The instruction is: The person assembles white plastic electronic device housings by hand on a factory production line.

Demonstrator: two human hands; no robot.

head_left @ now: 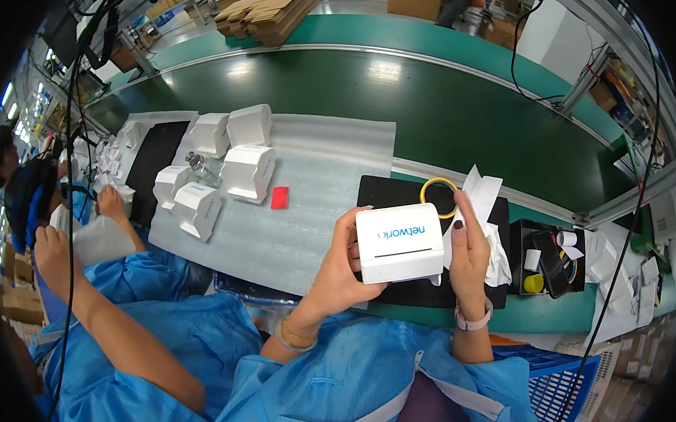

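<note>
My left hand [339, 268] grips a small white label printer [400, 263] by its left side, holding it up over the black mat [383, 191]. The printer has blue lettering on its face and a thin dark slot across it. Just to the right of the printer is my right hand [470, 254], its fingers stretched upward and nothing visibly held in them. A yellow tape ring [438, 198] is close to those fingertips. White crumpled cloth or paper [496, 258] lies behind and beside the right hand.
Several similar white printers [250, 173] stand on the foam-covered table at left, around a clear bottle [202, 168] and a red square [279, 198]. A black tray [534, 235] with small items is at right. Beside me at left, a co-worker's hand [56, 255] is raised. A green conveyor [301, 87] runs beyond.
</note>
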